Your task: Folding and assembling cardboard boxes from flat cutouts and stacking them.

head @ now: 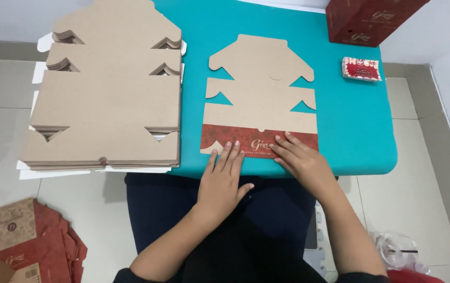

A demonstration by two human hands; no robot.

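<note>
A flat die-cut cardboard box blank (260, 89) lies brown side up on the teal table (350, 126). Its near flap (259, 140) is folded over, showing a red printed face. My left hand (224, 181) lies flat with fingers spread, the fingertips pressing the flap's near edge. My right hand (301, 160) presses flat on the flap's right part. Neither hand grips anything.
A thick stack of brown box blanks (107, 89) lies at the table's left, overhanging its edge. A red folded box (366, 18) and a small red packet (361, 68) are at the far right. Red folded boxes (20, 241) lie on the floor at lower left.
</note>
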